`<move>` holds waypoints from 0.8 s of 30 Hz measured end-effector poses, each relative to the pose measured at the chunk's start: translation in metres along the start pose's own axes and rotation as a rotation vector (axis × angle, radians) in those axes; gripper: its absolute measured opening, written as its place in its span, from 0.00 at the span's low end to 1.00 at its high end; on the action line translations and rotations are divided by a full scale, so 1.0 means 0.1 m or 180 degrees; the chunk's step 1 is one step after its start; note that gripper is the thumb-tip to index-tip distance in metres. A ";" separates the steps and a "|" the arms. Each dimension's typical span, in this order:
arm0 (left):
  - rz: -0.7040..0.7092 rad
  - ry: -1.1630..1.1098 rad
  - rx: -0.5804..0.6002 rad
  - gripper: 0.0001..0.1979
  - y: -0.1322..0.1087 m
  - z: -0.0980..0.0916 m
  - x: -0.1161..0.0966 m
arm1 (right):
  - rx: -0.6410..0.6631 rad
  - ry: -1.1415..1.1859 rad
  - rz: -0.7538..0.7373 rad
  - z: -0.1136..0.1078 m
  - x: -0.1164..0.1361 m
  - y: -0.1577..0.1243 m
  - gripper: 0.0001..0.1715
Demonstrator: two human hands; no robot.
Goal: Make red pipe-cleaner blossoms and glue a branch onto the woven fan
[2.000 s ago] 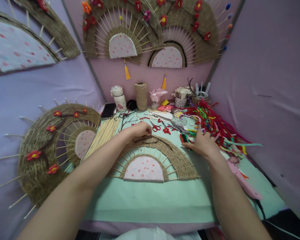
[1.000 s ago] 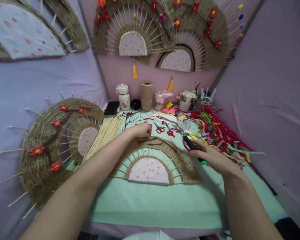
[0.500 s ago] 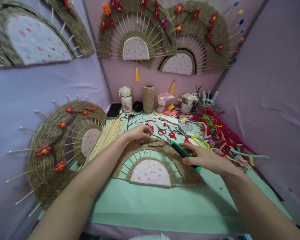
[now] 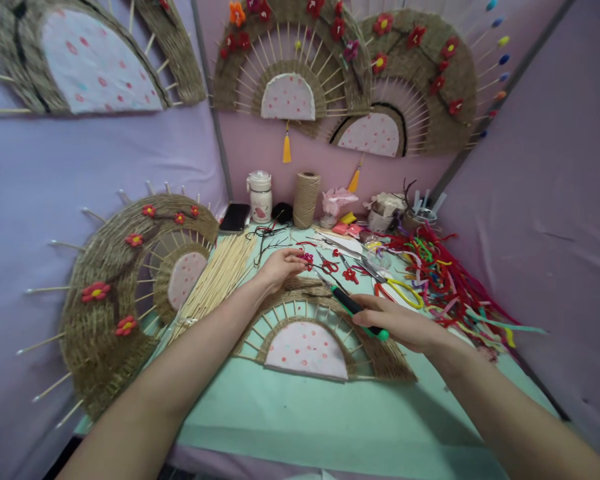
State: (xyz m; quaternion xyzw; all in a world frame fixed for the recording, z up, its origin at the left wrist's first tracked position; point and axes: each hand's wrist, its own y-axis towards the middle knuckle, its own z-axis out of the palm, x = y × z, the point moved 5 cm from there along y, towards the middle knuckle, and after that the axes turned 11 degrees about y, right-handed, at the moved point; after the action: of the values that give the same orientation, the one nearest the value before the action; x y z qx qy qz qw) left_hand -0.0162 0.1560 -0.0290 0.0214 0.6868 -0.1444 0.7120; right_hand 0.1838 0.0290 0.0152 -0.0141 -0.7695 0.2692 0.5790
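Note:
My right hand (image 4: 397, 321) grips a long tool with a black-and-green handle (image 4: 353, 305). Its narrow metal tip (image 4: 325, 280) points up and left, toward my left hand (image 4: 283, 267). The fingers of my left hand are pinched together on what looks like a thin dark stem, mostly hidden. Below both hands lies a fan-shaped piece woven of brown twine (image 4: 391, 357), with thin sticks as ribs and a spotted white half-circle (image 4: 307, 352) at its base. A dark twig-like strip (image 4: 307, 292) runs along its upper edge.
A bundle of thin sticks (image 4: 220, 277) and a flowered twine fan (image 4: 100, 333) are on the left. Yellow-handled scissors (image 4: 405, 293), red-handled scissors (image 4: 330, 267) and coloured pipe cleaners (image 4: 450, 287) lie to the right. Behind stand a twine spool (image 4: 307, 200), a white bottle (image 4: 260, 198) and a phone (image 4: 235, 218).
The camera view has shifted slightly. My right hand has moved the tool left, its tip closer to my left hand, which stays pinched.

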 end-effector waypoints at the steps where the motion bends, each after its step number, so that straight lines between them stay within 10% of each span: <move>1: 0.0050 -0.0029 -0.0067 0.18 -0.01 0.00 -0.02 | -0.0010 -0.0017 -0.0012 0.01 0.02 0.00 0.31; 24: 0.0126 -0.0122 -0.0432 0.16 -0.11 0.15 -0.03 | -0.0309 0.0190 -0.0076 0.09 0.06 0.07 0.27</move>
State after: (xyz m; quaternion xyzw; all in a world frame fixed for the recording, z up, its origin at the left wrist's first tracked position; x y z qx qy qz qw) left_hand -0.0047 0.1421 -0.0235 -0.0161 0.6807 -0.0838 0.7276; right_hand 0.1719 0.0333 0.0163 -0.0410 -0.7641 0.2240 0.6035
